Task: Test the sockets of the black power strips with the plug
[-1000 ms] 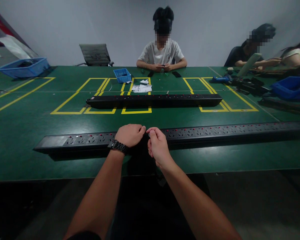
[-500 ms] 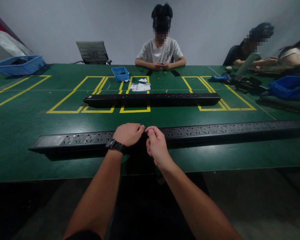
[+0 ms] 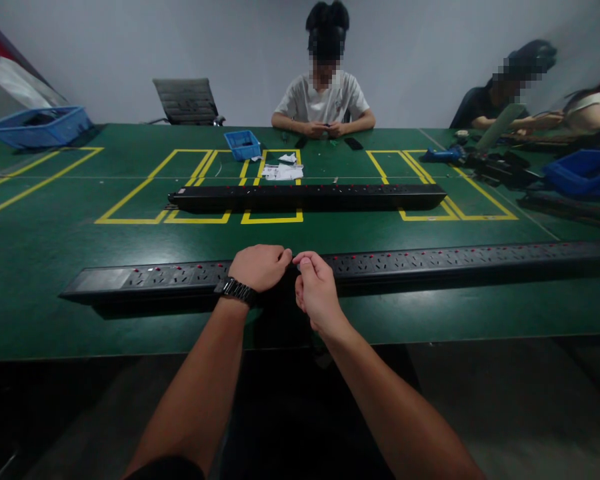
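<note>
Both my hands meet over the middle of a long black power strip [image 3: 420, 263] with red switches and several sockets, lying across the near side of the table. My left hand [image 3: 260, 267], with a dark watch on the wrist, is closed, its thumb and fingertips pinched together. Close beside it, my right hand [image 3: 316, 287] is curled, thumb against the index finger. Something small and dark shows between the fingertips, too small to name. A second, shorter black power strip [image 3: 310, 198] lies parallel, farther back.
The green table [image 3: 145, 243] has yellow tape outlines. Farther back lie white papers [image 3: 283, 172] and a small blue bin [image 3: 243, 145]. Larger blue bins stand at left [image 3: 40, 130] and right [image 3: 583, 175]. A person [image 3: 325, 100] sits opposite; others work at far right.
My hands keep nearly the same closed pose over the long power strip. The view has shifted very slightly; nothing else has visibly moved.
</note>
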### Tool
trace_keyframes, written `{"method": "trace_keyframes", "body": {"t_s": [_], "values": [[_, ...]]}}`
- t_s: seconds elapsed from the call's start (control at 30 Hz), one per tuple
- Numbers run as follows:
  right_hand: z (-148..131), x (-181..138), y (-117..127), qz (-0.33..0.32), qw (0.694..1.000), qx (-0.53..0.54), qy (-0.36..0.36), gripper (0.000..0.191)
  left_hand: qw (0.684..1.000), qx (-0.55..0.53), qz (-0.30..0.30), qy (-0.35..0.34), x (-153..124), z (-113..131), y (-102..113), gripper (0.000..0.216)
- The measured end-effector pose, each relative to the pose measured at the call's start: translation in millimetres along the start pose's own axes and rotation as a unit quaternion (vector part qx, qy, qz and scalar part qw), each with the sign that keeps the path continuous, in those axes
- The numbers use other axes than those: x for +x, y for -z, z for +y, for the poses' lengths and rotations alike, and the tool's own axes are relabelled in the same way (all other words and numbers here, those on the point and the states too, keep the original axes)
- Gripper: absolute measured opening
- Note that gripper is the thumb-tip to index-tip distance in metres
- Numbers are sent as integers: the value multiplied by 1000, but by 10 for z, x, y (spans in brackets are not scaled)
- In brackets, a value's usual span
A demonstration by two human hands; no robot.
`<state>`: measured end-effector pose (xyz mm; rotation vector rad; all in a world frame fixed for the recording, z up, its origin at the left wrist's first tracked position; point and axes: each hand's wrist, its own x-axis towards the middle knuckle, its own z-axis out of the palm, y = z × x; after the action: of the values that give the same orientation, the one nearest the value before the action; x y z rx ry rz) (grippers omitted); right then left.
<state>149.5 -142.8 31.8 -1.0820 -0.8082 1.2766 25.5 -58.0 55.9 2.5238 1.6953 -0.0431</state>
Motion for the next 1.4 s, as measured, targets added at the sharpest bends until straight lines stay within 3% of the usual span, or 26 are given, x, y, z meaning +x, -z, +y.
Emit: {"method": "trace_keyframes", "body": {"t_s": [0.17,0.27,0.37,0.5,0.6,0.83,1.4], "values": [[-318,-122,-72,-64,995,21,67,22,1000,6,-18,-23,-12,-9,21,57],[-526,-130,-1,-44,994,49,89,21,1000,4,-5,-16,-7,1,6,64],[-624,-94,209,-20,996,74,55,21,1000,4,13,-8,5,2,-28,67],[-569,-58,479,-6,996,93,-5,20,1000,-4,18,-5,21,-17,-60,68],[-452,-56,541,-7,997,73,-19,18,1000,-12,18,1,20,-22,-62,67],[-275,-30,437,-12,999,26,-26,19,1000,-14,25,-4,2,-17,-52,68],[-288,40,331,7,999,-19,-31,16,1000,-14,24,3,15,-27,-65,68]]}}
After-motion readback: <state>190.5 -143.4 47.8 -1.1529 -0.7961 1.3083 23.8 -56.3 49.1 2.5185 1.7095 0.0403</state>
